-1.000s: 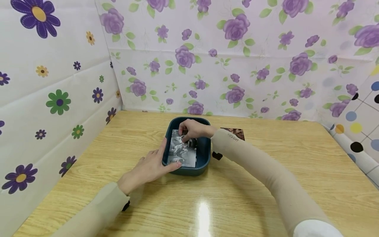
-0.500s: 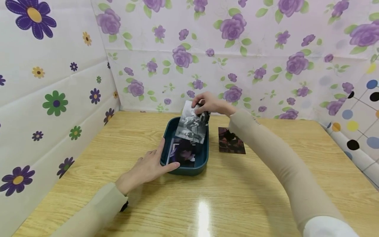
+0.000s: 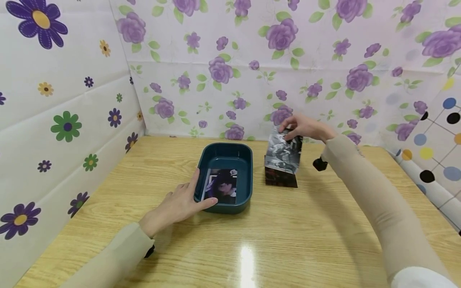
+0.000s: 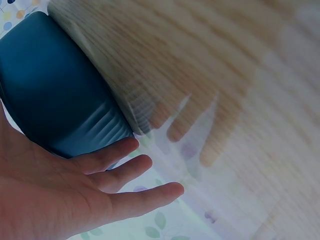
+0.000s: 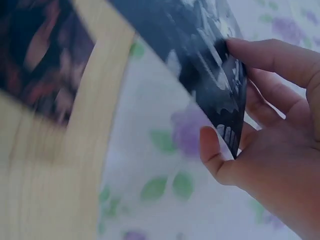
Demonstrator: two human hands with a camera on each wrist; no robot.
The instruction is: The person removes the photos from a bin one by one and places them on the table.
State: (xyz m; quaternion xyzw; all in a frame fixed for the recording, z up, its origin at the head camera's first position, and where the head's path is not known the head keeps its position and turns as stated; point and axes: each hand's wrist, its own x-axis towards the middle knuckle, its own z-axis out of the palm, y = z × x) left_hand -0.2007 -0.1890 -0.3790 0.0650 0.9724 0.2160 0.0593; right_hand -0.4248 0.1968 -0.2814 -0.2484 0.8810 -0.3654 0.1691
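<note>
My right hand (image 3: 306, 126) pinches a black-and-white picture card (image 3: 283, 153) by its upper edge. The card hangs tilted, and in the right wrist view the card (image 5: 190, 45) bends between thumb and fingers. It overlaps a dark reddish picture card (image 3: 280, 179) lying on the table. My left hand (image 3: 176, 207), fingers straight, rests at the left front corner of a dark teal plastic bin (image 3: 234, 208), thumb over the front rim. Inside the bin lies a picture card showing a dark-haired figure (image 3: 224, 187). From the left wrist view, the left hand (image 4: 75, 195) lies against the bin's outer wall.
The light wood table (image 3: 288, 236) reaches back to a wall covering with purple flowers (image 3: 220, 70). A flower-printed side sheet (image 3: 68, 127) stands along the left edge, and a dotted sheet (image 3: 442, 160) hangs at the right.
My right hand has lifted the black-and-white card out of the bin and carried it right, over the reddish card. The figure card in the bin is uncovered. My left hand stays at the bin.
</note>
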